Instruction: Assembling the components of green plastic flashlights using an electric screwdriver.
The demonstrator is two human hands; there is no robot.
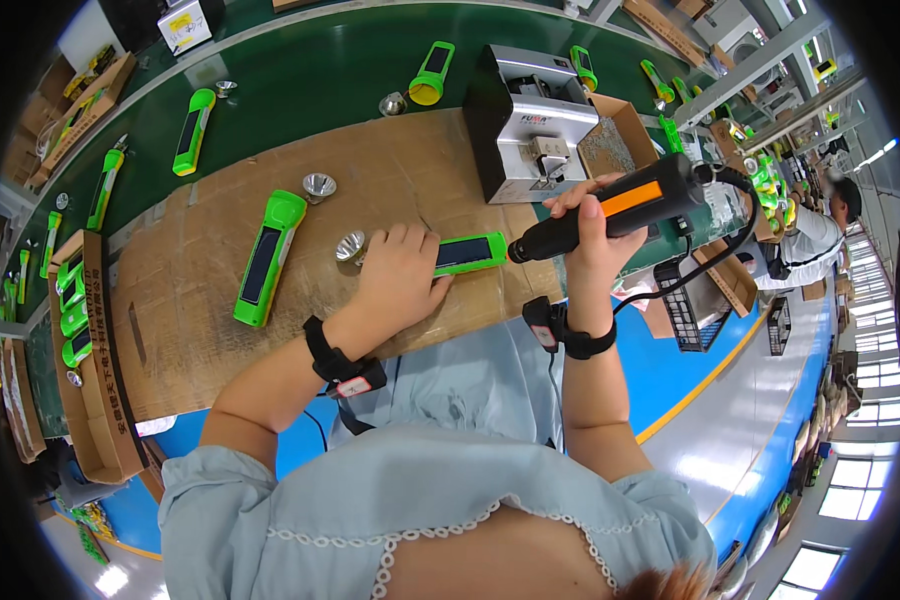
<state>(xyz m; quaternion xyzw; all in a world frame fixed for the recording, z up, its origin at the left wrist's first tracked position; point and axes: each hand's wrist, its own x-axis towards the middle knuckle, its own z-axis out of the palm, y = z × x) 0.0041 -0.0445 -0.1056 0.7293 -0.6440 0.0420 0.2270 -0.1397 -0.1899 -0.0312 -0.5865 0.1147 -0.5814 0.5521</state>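
Observation:
Lying on the cardboard sheet, a green flashlight body (473,253) with a dark panel is pressed down under my left hand (398,275), whose fingers close over its left end. My right hand (602,240) grips a black electric screwdriver (570,228) with an orange stripe, held almost level. The tool's nose meets the flashlight's right end; the exact contact is too small to make out. Just left of my left hand sits a shiny reflector cup (350,246). Another green flashlight (270,258) lies further left, with a second reflector (319,186) near its top.
A black and silver screw feeder (535,130) stands beyond my right hand, beside an open cardboard box (610,140). More flashlights (194,132) and reflectors rest on the green belt (300,75). A long carton (110,430) stands at left. The screwdriver's cable (705,262) loops right. A co-worker (810,240) sits far right.

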